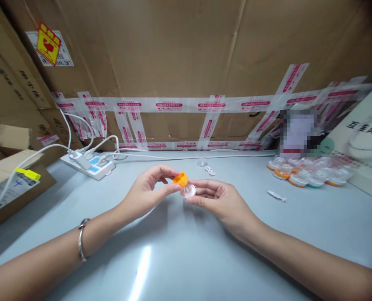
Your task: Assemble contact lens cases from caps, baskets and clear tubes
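Between thumb and fingers, my left hand (148, 190) pinches a small round orange cap (181, 179). My right hand (218, 198) grips a small clear round cup (188, 191) by its side, close beside the cap. Whether cap and cup touch I cannot tell. Both hands are above the middle of the table. Just beyond them stand another clear round piece (201, 161) and a small white flat piece with holes (210, 170). Farther right on the table lies a slim white tool like tweezers (276, 196).
Several clear cases with orange or teal bases (311, 173) are grouped at the back right, beside a white bag (367, 146). A white power strip (93, 165) with cables sits at the back left. Cardboard boxes (179, 50) wall the back; an opened box (19, 184) stands left.
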{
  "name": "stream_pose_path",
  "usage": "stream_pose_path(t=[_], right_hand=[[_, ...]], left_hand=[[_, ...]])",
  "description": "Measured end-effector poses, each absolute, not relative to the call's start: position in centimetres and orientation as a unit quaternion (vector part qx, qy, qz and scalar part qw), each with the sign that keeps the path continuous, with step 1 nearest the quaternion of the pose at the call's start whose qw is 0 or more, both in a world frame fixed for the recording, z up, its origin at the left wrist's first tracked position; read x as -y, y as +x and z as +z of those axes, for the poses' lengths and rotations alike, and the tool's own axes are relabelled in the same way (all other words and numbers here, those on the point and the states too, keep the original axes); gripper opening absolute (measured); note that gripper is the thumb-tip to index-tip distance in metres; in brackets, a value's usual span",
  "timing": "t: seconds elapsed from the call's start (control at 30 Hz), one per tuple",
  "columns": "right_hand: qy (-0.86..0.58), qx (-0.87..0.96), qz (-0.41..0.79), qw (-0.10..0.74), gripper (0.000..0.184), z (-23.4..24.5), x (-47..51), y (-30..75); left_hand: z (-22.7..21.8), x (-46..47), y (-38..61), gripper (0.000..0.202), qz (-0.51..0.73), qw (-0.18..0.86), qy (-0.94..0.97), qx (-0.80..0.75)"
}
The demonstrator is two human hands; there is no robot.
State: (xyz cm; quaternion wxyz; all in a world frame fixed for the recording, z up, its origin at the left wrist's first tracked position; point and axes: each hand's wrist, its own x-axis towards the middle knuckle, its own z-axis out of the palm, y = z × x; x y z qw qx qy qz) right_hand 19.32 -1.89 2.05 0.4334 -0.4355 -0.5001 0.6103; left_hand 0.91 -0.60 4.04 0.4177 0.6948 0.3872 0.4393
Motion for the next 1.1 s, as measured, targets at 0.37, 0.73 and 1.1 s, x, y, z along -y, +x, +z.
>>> stream_pose_path(t=[0.37, 0.73, 1.1], right_hand=[[-0.381, 0.528, 0.521, 0.552, 0.028, 3.3, 3.0, 19.1], [-0.384, 0.562, 0.455, 0.573, 0.026, 2.8, 3.0, 19.1], [-0.358, 0.558, 0.48, 0.575, 0.027, 1.4, 2.8, 19.1]], left_hand=[[4.8, 1.0, 0.3, 0.041, 0.466, 0.489, 0.671, -0.306], [5.1, 1.5, 0.6, 0.027, 0.43, 0.459, 0.719, -0.297], [4.3, 0.1, -0.6, 0.015, 0.123, 0.104, 0.896, -0.413]])
